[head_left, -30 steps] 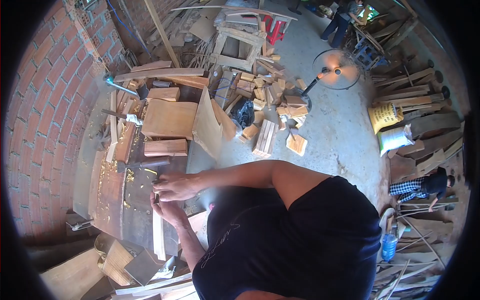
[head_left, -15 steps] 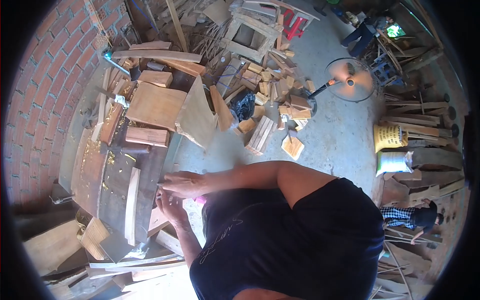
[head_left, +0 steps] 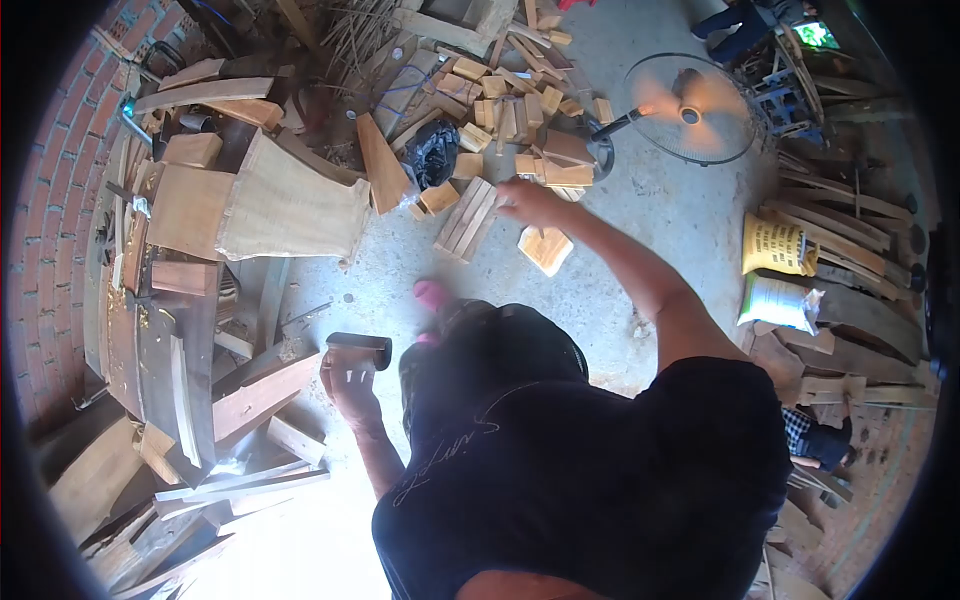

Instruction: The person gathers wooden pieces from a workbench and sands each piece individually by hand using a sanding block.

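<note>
The right hand (head_left: 527, 200) has left the surface (head_left: 150, 340), where half a second ago both hands worked close together. It now stretches out over the floor (head_left: 660, 230), fingers loosely spread, holding nothing, above the scattered wood blocks (head_left: 545, 170) beside the slat bundle (head_left: 466, 218). The left hand (head_left: 350, 385) has drawn back off the surface's near edge and grips a dark cylindrical tool (head_left: 358, 348). Work seems to have turned from the surface to fetching stock.

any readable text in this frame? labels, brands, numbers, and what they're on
Black shirt: cursive script across the chest, upside down in this view, too distorted to read.
Yellow sack: dark print, too small to read.
White sack: faint marks, not legible.
No other text or numbers visible.
</note>
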Demonstrator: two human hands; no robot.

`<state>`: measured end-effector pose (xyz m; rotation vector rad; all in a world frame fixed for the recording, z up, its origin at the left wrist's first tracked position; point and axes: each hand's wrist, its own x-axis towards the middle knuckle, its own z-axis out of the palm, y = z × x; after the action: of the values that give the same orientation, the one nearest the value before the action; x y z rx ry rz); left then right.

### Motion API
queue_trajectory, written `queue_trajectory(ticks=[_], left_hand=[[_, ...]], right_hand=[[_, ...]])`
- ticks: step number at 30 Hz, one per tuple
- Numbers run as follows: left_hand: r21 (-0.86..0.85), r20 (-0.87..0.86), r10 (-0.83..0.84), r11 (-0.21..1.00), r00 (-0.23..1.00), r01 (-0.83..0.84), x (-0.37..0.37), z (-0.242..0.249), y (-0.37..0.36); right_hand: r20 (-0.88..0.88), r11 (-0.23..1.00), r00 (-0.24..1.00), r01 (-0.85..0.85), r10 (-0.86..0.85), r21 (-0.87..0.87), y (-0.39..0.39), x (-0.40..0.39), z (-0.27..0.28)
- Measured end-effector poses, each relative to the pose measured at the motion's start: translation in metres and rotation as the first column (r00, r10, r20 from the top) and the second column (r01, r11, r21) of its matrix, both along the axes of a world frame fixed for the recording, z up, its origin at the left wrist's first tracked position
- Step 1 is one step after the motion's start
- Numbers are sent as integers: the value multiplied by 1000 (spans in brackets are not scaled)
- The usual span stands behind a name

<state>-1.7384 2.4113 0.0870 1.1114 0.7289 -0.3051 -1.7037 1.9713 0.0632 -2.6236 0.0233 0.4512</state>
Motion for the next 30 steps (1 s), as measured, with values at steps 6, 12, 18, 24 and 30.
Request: queue_trajectory(ticks=[6, 12, 18, 24, 30], left_hand=[[102, 174, -211, 975, 962, 195, -26, -24, -4], [82, 159, -50, 996, 986, 37, -79, -26, -5], [121, 46, 184, 975, 982, -188, -140, -28, -20], [219, 45, 316, 922, 948, -318, -168, -43, -75], [236, 46, 303, 923, 952, -305, -148, -39, -175]], right_hand=[[430, 860, 816, 487, -386, -152, -192, -118, 57], [590, 690, 719, 636, -368, -345, -315, -164, 94], [572, 517, 695, 714, -436, -473, -400, -128, 155], [513, 453, 796, 605, -322, -654, -504, -68, 177], [360, 399, 924, 380, -126, -835, -599, -24, 157]])
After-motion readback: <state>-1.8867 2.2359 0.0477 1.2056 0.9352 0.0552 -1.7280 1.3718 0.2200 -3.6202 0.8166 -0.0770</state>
